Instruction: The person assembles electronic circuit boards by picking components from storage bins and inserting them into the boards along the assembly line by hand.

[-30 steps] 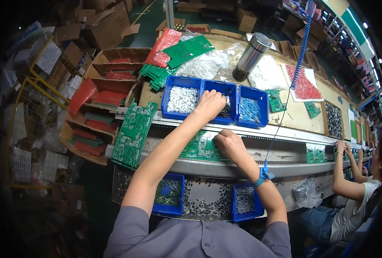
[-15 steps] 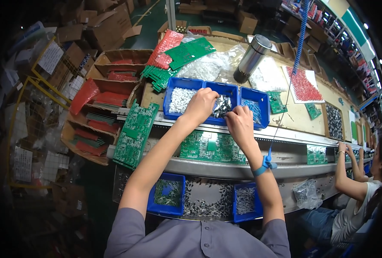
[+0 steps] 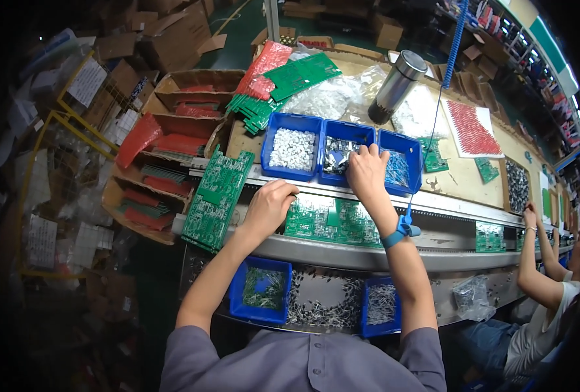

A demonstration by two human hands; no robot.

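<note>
Assembly bench, right hand (image 3: 366,171) reaching into middle blue bin (image 3: 346,134), left hand (image 3: 270,204) curled beside circuit board (image 3: 332,221)

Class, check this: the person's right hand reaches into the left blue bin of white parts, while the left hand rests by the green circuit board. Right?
Not quite. The head view shows the right hand in the middle blue bin, not the left one. The left hand does rest by the green circuit board.

Wooden workbench (image 3: 479,179) carrying three blue bins (image 3: 342,150), green circuit boards (image 3: 332,219) along the conveyor rail, a steel flask (image 3: 398,85), bagged parts (image 3: 326,98).
</note>
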